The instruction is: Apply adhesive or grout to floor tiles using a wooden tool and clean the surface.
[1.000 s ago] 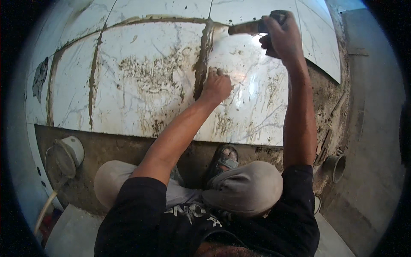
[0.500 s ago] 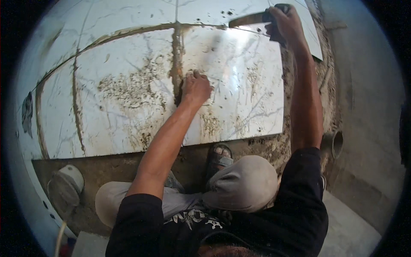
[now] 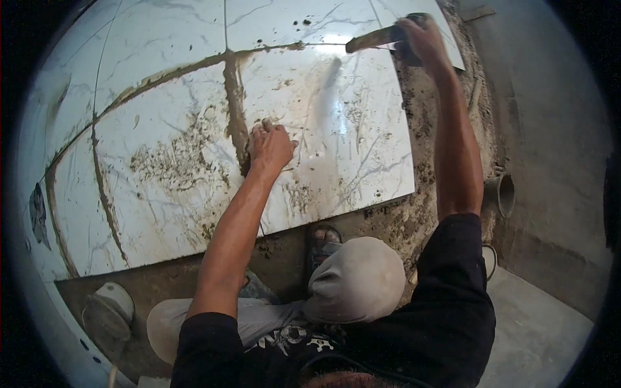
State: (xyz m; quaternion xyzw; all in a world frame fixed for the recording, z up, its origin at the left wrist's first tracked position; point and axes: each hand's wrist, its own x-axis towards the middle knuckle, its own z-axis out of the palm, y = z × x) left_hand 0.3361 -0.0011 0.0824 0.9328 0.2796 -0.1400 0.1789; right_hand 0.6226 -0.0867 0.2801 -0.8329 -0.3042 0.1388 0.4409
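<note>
The left hand [image 3: 272,149] lies on a floor tile [image 3: 378,152] near its left edge, the mallet [image 3: 375,40] by its far right corner; I see a bucket [image 3: 107,315] off the tiling's [image 3: 152,229] near left corner.

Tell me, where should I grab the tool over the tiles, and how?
Probably take the tool by its bulky dark end, coming from the right. Its long shaft points left over the tiles, leaving the dark end on the person's right. The right grip wraps there, hiding part of its shape.
</note>
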